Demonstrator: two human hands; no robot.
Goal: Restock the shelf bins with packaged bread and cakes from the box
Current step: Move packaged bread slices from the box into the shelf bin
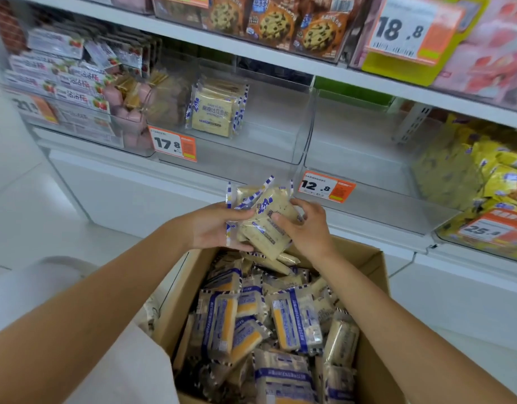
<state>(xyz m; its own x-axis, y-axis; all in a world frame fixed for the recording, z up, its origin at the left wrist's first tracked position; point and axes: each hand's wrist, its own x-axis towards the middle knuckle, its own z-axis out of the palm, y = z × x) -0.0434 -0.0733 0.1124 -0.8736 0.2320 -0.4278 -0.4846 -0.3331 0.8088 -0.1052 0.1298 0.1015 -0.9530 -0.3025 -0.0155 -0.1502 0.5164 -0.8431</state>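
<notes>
Bread packets [264,221] are held as a bundle above the far end of the cardboard box [376,266]; the left hand [213,225] is curled around the bundle's left edge, thumb on top; the right hand [308,225] is closed on its right side, fingers laid over the top wrapper; the bundle perhaps numbers three or four, the overlap being unclear. Loose packets [292,316] are heaped in the box beneath the forearms; beyond the hands, a clear shelf bin [274,141] bearing a price tag [174,142] is seen, with a small upright stack [215,113] at its left.
</notes>
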